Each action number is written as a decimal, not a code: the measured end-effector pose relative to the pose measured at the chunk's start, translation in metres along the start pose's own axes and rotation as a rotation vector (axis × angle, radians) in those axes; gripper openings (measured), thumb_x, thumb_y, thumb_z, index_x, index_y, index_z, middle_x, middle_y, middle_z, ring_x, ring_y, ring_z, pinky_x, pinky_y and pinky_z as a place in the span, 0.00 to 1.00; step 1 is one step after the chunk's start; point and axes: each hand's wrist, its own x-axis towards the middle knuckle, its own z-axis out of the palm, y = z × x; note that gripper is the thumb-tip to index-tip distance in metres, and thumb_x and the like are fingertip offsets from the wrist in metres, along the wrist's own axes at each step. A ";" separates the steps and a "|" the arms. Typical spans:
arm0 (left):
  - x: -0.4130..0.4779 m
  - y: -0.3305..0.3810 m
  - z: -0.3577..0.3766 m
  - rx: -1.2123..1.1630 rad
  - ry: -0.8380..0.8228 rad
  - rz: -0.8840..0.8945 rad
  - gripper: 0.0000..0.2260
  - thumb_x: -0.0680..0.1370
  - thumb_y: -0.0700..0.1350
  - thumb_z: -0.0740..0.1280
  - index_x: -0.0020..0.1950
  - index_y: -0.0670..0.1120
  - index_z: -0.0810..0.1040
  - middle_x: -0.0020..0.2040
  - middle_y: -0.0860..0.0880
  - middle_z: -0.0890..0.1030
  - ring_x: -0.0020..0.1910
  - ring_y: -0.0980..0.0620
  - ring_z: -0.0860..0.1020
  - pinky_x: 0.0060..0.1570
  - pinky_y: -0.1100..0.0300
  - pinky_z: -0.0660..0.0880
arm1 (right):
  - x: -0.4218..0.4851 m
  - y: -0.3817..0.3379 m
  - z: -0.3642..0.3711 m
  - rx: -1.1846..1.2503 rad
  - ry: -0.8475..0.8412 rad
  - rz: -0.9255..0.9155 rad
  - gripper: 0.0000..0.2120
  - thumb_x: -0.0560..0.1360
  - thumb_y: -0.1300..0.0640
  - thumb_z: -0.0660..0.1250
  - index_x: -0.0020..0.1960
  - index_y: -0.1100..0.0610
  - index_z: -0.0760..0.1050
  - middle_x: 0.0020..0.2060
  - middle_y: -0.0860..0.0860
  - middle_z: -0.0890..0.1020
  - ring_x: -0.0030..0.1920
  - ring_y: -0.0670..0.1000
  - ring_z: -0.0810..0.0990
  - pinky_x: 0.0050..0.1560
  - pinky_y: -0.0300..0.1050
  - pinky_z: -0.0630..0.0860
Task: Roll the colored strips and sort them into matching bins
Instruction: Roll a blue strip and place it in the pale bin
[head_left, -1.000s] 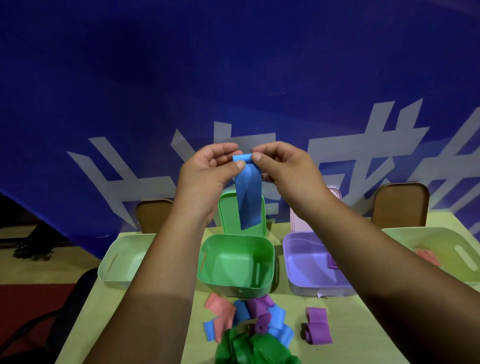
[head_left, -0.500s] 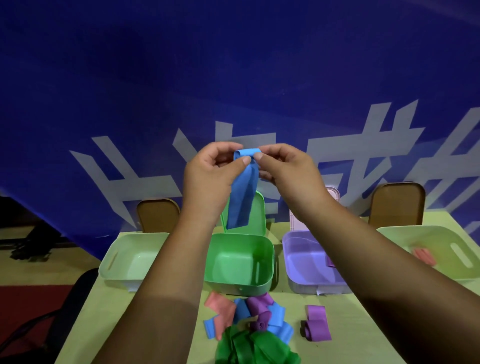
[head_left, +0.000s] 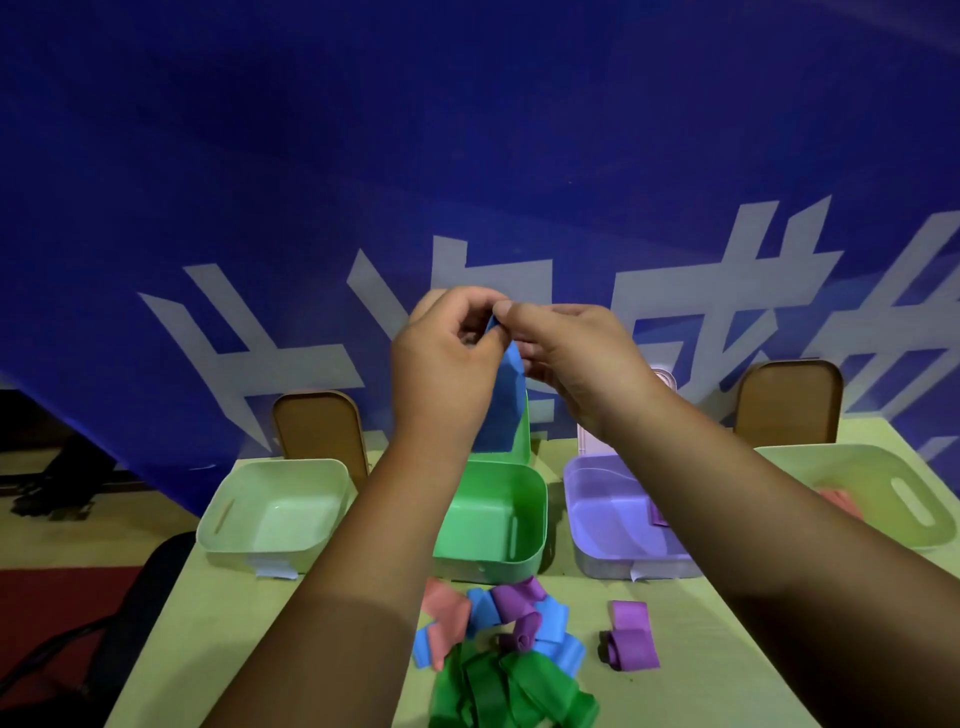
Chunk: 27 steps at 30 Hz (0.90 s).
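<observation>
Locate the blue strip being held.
Head view, centre: the blue strip hangs pinched between the left hand and right hand, above the green plastic bin.

Table (head_left: 228, 623) bears four open bins (head_left: 488, 564) and loose colored strips (head_left: 519, 686).

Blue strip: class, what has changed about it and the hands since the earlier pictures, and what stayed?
The left hand and right hand have drawn together, so their fingertips now meet over the blue strip's top end and hide the small roll. Its tail hangs partly behind the left hand. Both hands still pinch it. The bins and the loose pile stayed put.
</observation>
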 end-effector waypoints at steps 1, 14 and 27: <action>-0.001 -0.001 0.000 0.020 0.007 0.017 0.07 0.79 0.39 0.77 0.54 0.50 0.86 0.50 0.53 0.83 0.49 0.55 0.83 0.50 0.56 0.83 | 0.001 0.002 0.000 -0.016 0.019 0.004 0.27 0.67 0.41 0.79 0.51 0.65 0.86 0.44 0.63 0.86 0.43 0.58 0.82 0.55 0.57 0.83; -0.010 -0.002 0.003 0.087 -0.007 -0.001 0.07 0.80 0.39 0.75 0.52 0.50 0.83 0.44 0.56 0.85 0.46 0.57 0.84 0.43 0.67 0.79 | -0.008 0.006 0.001 -0.037 0.013 0.027 0.10 0.77 0.50 0.77 0.50 0.58 0.88 0.47 0.57 0.90 0.58 0.61 0.87 0.64 0.63 0.83; 0.006 -0.002 -0.003 -0.302 -0.022 -0.289 0.08 0.79 0.36 0.77 0.56 0.46 0.86 0.49 0.51 0.90 0.51 0.55 0.88 0.54 0.57 0.85 | -0.002 0.004 0.002 0.145 0.056 0.078 0.13 0.83 0.52 0.70 0.60 0.61 0.84 0.49 0.58 0.89 0.49 0.54 0.89 0.59 0.54 0.84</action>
